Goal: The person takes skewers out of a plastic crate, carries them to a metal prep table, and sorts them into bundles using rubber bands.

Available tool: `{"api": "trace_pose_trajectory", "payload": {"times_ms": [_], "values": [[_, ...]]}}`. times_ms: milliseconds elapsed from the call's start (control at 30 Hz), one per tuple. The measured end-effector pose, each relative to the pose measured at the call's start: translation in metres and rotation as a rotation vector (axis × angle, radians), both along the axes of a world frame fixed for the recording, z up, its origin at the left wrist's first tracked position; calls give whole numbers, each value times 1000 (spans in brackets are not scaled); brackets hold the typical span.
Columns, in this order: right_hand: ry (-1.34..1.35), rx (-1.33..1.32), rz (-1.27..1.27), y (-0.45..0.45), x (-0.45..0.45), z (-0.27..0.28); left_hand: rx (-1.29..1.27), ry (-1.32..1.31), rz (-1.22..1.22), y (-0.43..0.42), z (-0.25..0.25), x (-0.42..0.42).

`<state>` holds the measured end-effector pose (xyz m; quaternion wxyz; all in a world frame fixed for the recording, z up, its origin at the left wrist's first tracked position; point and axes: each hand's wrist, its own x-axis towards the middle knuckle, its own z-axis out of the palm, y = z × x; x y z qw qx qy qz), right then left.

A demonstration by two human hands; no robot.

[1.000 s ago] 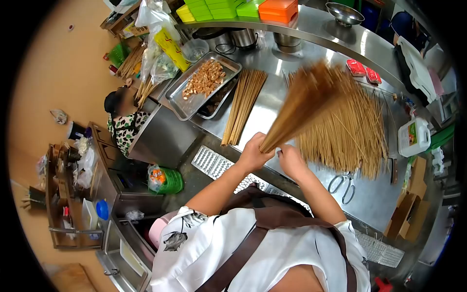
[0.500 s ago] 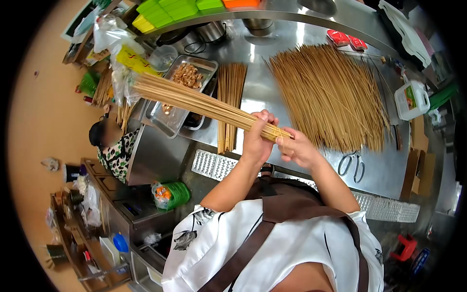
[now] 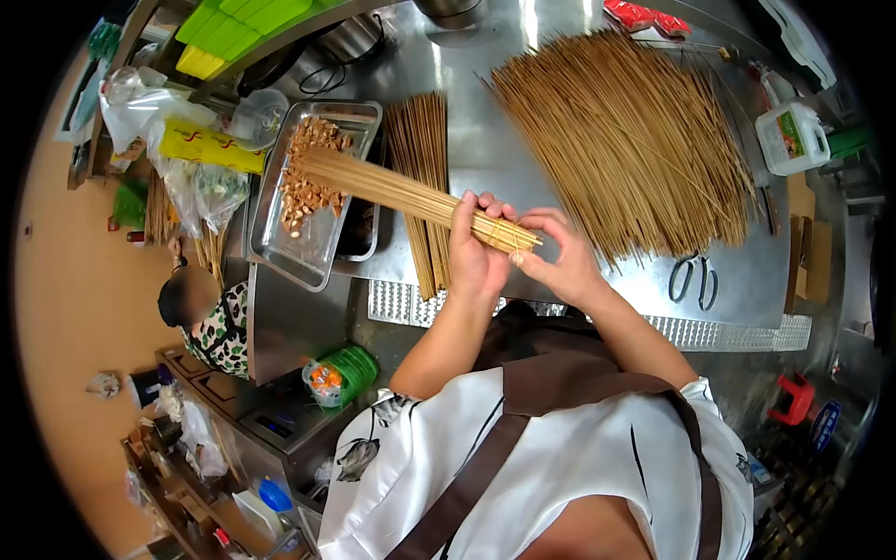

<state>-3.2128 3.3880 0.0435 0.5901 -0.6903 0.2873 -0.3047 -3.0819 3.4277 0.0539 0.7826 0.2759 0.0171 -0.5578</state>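
A bundle of thin wooden sticks lies across my left hand, whose fingers wrap round it near its right end. A thin band circles that end. My right hand pinches at the band with thumb and fingers. The far end of the bundle hangs over a metal tray with chopped brown pieces. Just beyond my left hand, more sticks lie in a narrow row on the steel table. A wide heap of sticks covers the right part.
Scissors lie at the table's front edge, near a white jug. Red packets are at the back. Green containers and plastic bags stand at left. Another person is at far left, beyond a green basket.
The bundle has swung from pointing up and away to pointing left, and its banded end now lies between my hands. The view has shifted, bringing the table's heap higher in frame.
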Motion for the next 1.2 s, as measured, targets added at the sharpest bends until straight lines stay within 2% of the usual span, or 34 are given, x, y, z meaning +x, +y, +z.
{"api": "trace_pose_trajectory", "payload": {"times_ms": [100,167,300,367,600,700,767,800,867,900,967,1033,1100,1133,1200], "values": [[143,-147,-96,-4,0,2,-35,18,79,-4,-7,2],[235,-240,-168,-4,0,8,-78,-161,139,-5,-4,3],[276,-228,-156,-2,-1,6,-106,-286,144,-7,7,1],[330,-114,-131,-3,-4,5,-115,-334,151,-8,8,-1],[327,-95,-83,-3,-18,11,-113,-358,121,-3,0,-4],[419,-95,-46,-2,-20,14,-127,-398,108,-2,0,-9],[498,107,48,0,-16,17,-125,-380,116,-3,2,-11],[498,106,48,1,-14,15,-126,-379,117,-5,3,-12],[328,254,58,4,-11,5,-84,-295,130,-6,4,-14],[327,256,50,6,-9,1,-84,-295,122,-7,2,-14],[278,292,-10,8,-7,-6,-65,-121,133,-9,-3,-12],[77,441,-73,16,3,-14,-109,44,57,-11,-1,-11],[-259,578,-51,20,7,-13,-115,160,-22,-14,5,-8],[-224,586,54,13,0,-13,-132,165,-50,-13,3,-8],[-79,553,229,1,-7,-27,18,5,-221,-6,-1,2]]}}
